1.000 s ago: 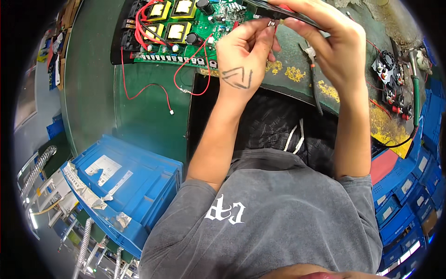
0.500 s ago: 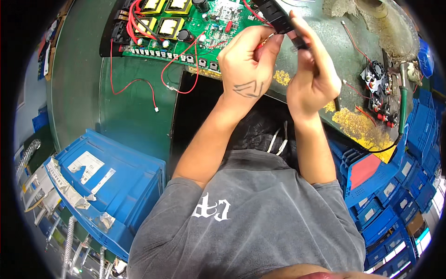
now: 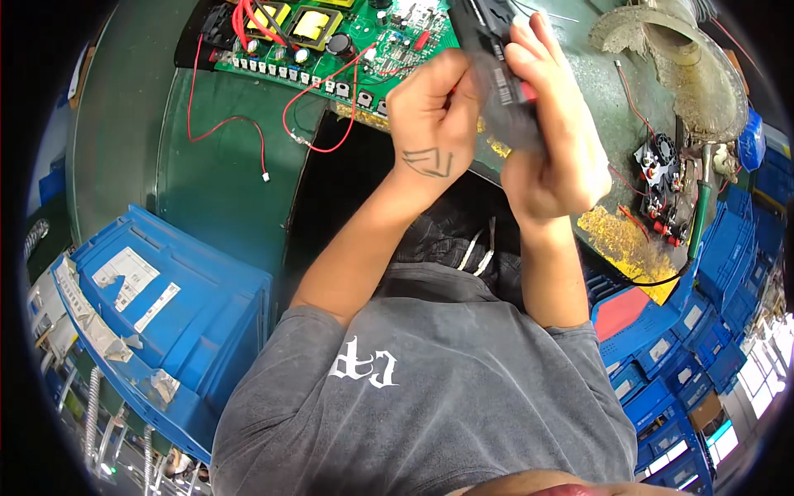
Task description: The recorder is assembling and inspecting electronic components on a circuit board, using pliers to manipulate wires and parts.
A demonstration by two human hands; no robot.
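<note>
A black, elongated plastic panel (image 3: pixel 500 83), blurred at its lower end and with pale markings on its face, stands tilted between my hands above the bench edge. My right hand (image 3: pixel 558 136) is closed on its right side, fingers laid along it and a bit of red showing beside them. Against the panel's left edge, my left hand (image 3: pixel 434 116) is curled shut; what its fingers pinch is hidden. Just left of that hand lies a green circuit board (image 3: pixel 368 66) with yellow transformers (image 3: pixel 314 27), capacitors and a red wire (image 3: pixel 324 149) looping off its front edge.
A small fan assembly (image 3: pixel 662 157) with red terminals lies at the right, beside a green-handled soldering iron (image 3: pixel 701 211). Behind them is a dusty extraction hood (image 3: pixel 703 83). A blue crate (image 3: pixel 190 281) stands at left; blue bins (image 3: pixel 662 380) are stacked at right.
The black panel has been turned and lowered toward me, showing more of its face. My right hand has turned with it. The whole view has shifted slightly.
</note>
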